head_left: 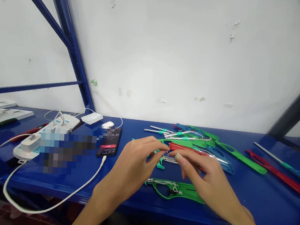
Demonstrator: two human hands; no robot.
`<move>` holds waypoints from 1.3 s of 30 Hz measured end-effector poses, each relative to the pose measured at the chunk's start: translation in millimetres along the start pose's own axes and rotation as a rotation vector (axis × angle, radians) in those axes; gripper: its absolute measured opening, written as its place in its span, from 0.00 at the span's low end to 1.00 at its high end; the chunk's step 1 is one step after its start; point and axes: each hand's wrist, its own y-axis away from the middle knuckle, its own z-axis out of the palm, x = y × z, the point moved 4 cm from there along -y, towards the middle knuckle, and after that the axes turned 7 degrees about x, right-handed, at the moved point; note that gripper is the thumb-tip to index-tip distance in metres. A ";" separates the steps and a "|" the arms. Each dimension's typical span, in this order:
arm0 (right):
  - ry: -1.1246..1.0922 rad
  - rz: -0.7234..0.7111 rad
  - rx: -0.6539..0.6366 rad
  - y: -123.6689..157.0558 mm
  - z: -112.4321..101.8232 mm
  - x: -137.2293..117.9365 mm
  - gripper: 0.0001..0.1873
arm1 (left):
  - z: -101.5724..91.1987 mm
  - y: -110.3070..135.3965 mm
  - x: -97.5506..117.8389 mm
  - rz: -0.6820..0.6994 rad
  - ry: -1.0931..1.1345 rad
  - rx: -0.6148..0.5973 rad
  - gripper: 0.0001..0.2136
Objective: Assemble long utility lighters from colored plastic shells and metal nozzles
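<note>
My left hand (139, 157) is closed in a pinch, thumb against forefinger, over the middle of the blue table. Facing it, my right hand (207, 169) pinches too, its fingertips close to the left ones. Whatever sits between the fingers is too small to make out. Just below both hands lies a green plastic half shell (192, 193) with white wires and a metal end in it. A teal plastic piece (161, 166) rests under my left fingertips. Behind the hands are a red shell (184, 148) and several metal rods (159, 131) with teal fittings.
More green (241, 158), red (276, 172) and blue shells lie to the right. On the left are a phone (109, 142) on a white cable (64, 203) and a white power strip (71, 121) with plugs. Blue frame posts (78, 57) stand by the white wall.
</note>
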 end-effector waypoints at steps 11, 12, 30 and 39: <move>-0.055 0.024 0.008 1.2 9.5 -2.1 0.22 | 2.0 -1.6 3.2 -0.050 0.071 0.100 0.06; -0.060 0.017 0.015 1.3 10.0 -1.2 0.22 | 2.6 -1.3 3.6 -0.040 0.075 0.106 0.06; -0.070 -0.081 0.144 3.3 10.7 -0.7 0.19 | 3.9 -3.5 3.7 -0.027 0.127 0.044 0.08; -0.005 -0.145 0.162 3.6 9.8 -5.5 0.18 | 1.3 -2.5 3.5 -0.030 0.101 0.022 0.07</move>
